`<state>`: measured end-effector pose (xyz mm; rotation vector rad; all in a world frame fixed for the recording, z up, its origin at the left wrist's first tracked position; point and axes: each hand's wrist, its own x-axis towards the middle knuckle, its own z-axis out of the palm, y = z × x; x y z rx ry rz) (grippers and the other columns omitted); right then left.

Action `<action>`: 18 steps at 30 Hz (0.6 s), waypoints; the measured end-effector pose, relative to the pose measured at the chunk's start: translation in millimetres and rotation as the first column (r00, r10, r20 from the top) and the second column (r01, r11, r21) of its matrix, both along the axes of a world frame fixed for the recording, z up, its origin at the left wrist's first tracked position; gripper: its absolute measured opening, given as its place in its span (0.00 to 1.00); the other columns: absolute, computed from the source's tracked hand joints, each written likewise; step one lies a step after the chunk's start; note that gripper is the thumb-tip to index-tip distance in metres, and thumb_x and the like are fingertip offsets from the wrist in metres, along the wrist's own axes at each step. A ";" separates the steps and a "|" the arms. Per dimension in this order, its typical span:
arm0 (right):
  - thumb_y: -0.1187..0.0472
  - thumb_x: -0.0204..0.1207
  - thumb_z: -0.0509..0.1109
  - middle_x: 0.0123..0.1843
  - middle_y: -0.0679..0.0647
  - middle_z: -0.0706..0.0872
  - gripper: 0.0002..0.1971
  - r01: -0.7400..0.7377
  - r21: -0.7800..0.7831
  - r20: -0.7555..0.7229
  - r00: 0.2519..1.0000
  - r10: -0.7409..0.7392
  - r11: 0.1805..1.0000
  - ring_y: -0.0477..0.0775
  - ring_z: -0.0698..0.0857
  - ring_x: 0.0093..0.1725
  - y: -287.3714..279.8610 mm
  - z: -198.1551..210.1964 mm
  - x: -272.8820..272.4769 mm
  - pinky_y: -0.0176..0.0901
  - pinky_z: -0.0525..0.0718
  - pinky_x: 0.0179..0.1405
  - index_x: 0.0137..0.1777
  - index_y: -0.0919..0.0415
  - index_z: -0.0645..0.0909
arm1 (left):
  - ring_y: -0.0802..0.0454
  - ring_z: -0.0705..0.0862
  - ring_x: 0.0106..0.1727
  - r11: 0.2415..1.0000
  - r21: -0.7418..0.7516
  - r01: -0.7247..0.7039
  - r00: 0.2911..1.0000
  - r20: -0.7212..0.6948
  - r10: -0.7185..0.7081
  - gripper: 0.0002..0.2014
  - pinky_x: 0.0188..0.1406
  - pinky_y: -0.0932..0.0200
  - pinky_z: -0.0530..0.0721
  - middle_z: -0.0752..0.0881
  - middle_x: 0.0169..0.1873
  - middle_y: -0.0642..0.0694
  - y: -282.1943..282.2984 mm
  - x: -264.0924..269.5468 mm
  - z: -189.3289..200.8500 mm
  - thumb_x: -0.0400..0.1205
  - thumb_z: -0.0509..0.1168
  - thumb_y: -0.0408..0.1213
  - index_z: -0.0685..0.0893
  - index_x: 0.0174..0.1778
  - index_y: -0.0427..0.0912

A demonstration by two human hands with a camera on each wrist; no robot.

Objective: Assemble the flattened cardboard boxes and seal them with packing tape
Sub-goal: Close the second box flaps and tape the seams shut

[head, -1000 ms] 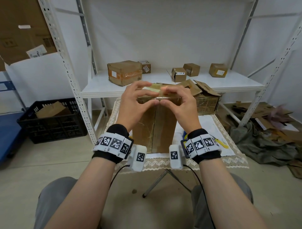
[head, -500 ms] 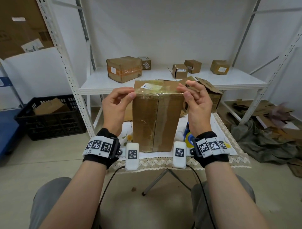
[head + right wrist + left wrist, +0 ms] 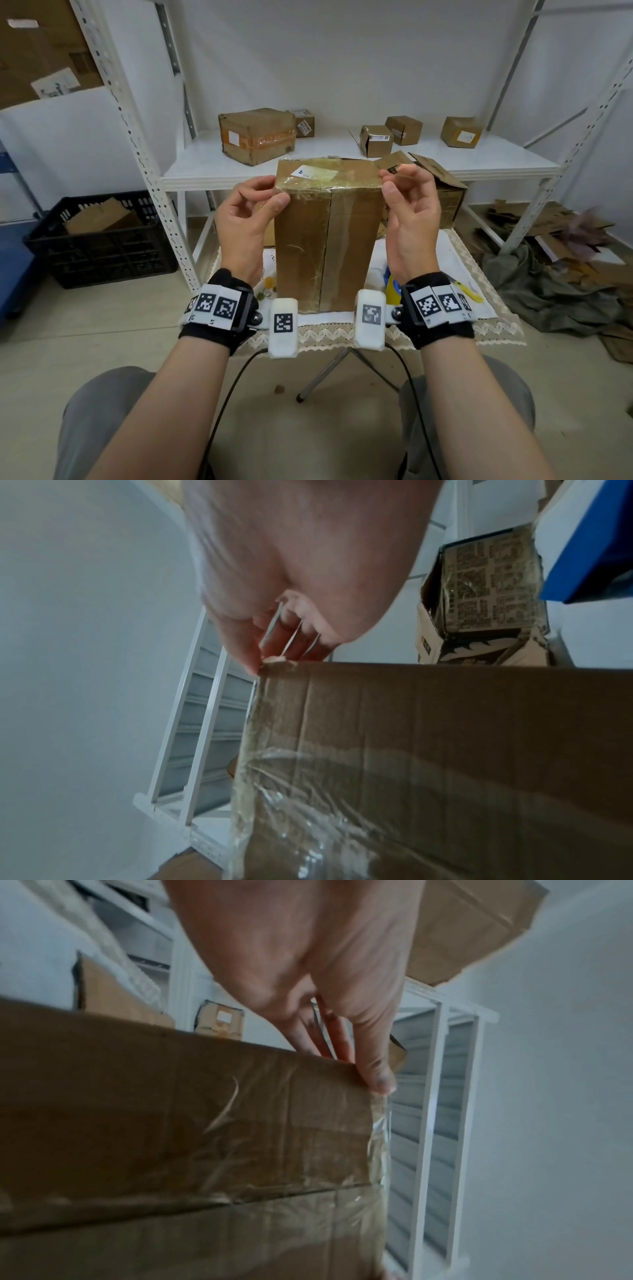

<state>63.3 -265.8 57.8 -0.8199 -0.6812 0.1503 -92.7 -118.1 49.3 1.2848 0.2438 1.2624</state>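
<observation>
Cardboard box stands upright at the centre of the cloth-covered surface, its top and front seam covered with clear packing tape. At 9 o'clock of the box top, the left hand pinches the tape at the upper left corner between thumb and fingers. At 3 o'clock, the right hand pinches the tape at the upper right corner. Toward 12 o'clock, a white shelf carries several smaller boxes.
</observation>
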 end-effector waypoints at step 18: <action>0.72 0.80 0.68 0.46 0.51 0.78 0.12 0.586 -0.140 0.266 0.798 -0.540 0.798 0.40 0.78 0.42 9.1 14.1 -31.2 0.30 0.79 0.47 0.61 0.64 0.77 | 0.60 0.85 0.60 0.866 0.325 -0.381 0.902 -0.077 0.426 0.04 0.60 0.64 0.84 0.86 0.60 0.48 -30.4 16.4 19.7 0.89 0.62 0.32 0.79 0.56 0.45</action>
